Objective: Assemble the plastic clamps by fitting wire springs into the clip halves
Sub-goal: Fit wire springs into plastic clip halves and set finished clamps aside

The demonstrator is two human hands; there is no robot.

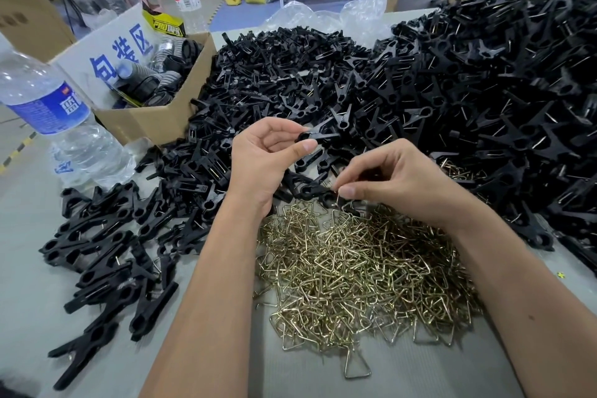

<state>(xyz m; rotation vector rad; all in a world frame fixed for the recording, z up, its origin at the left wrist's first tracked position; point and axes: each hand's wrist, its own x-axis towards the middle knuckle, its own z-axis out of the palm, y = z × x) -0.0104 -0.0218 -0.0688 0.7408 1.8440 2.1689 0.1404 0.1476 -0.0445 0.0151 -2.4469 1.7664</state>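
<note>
At nine o'clock I see a clear, ribbed plastic bottle (pixel 48 113) with a blue label, standing on the grey bench (pixel 29 268). Below it, at seven o'clock, lie glossy black clamps (pixel 106 271), jaws forked, spread in a loose row. At ten o'clock sits a brown cardboard box (pixel 155 119) with a white sign of blue characters and dark ribbed parts inside.

My left hand (pixel 258 165) is at centre; its thumb and curled fingers pinch a black clip half (pixel 318 136) held above the pile. Straight below, at six o'clock, is a heap of brassy wire springs (pixel 361 268), each bent to a thin triangle.

My right hand (pixel 397 181) is just right of centre, fingers narrow, thumb and forefinger pinching one spring (pixel 337 200) at the heap's top edge.

From twelve to three o'clock rises a tall mound of matte black clip halves (pixel 484 81). Beyond it are crumpled clear bags (pixel 326 18), sacks and white shelving on a warehouse floor.
</note>
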